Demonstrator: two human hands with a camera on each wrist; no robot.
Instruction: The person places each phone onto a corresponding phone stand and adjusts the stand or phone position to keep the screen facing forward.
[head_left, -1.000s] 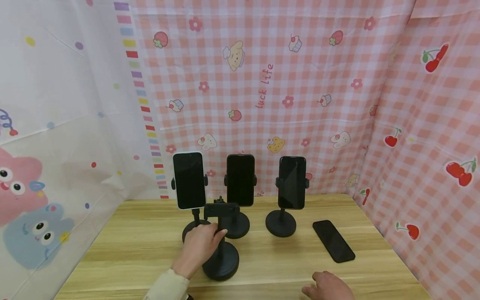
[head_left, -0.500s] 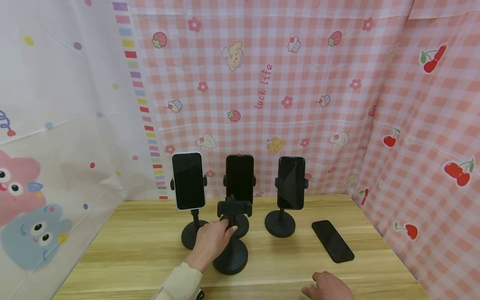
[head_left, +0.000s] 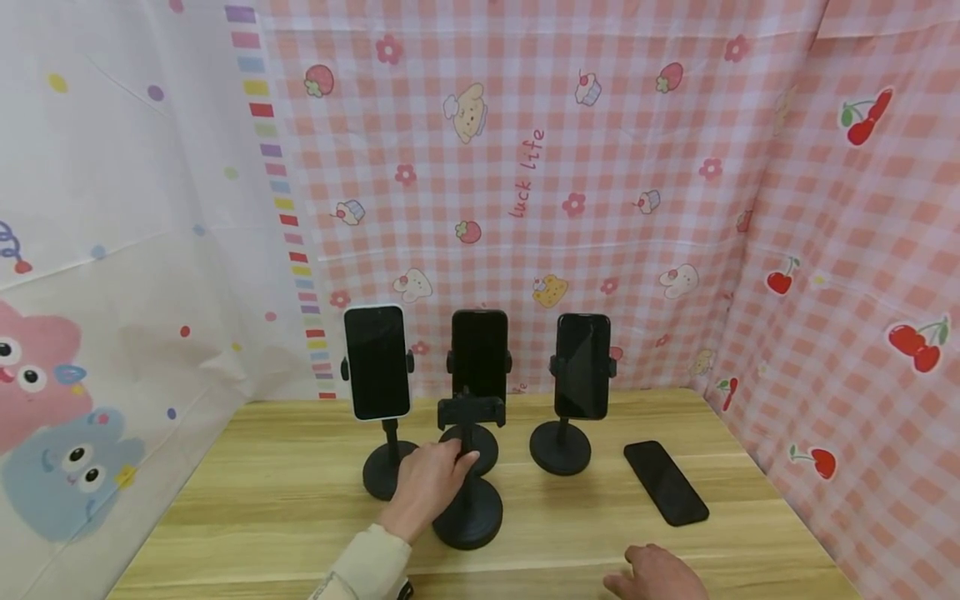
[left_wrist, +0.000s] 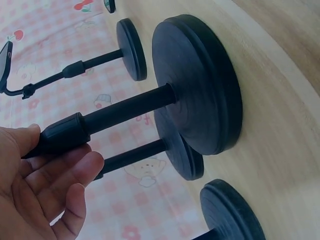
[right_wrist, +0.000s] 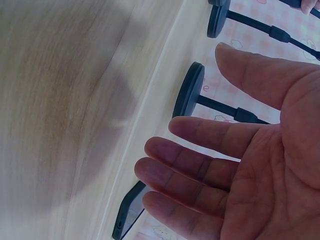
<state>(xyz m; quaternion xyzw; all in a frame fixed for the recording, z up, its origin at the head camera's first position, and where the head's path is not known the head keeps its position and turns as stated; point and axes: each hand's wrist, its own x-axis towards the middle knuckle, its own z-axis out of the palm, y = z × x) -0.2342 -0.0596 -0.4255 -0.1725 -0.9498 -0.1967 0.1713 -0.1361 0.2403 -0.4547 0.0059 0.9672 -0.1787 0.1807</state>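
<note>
My left hand (head_left: 429, 483) pinches the post of a black phone stand (head_left: 468, 518) whose clamp (head_left: 471, 410) holds no phone. In the left wrist view, thumb and fingers grip the collar (left_wrist: 65, 131) of that post, above its round base (left_wrist: 200, 85). It stands in front of a stand carrying a black phone (head_left: 480, 354), partly covering it. My right hand (head_left: 656, 573) hovers over the table's front part, holding nothing; the right wrist view shows its fingers (right_wrist: 195, 165) relaxed and spread. The nearest thing to it is a black phone (head_left: 666, 483) lying flat on the table.
To the left is a stand with a white-edged phone (head_left: 378, 362); another stand with a phone (head_left: 582, 367) is at back right. Patterned cloth (head_left: 525, 167) hangs behind and beside the wooden table (head_left: 247, 517).
My left hand has moved the phone stand to the right and slightly back, mostly in the first half second. The right hand stays where it was.
</note>
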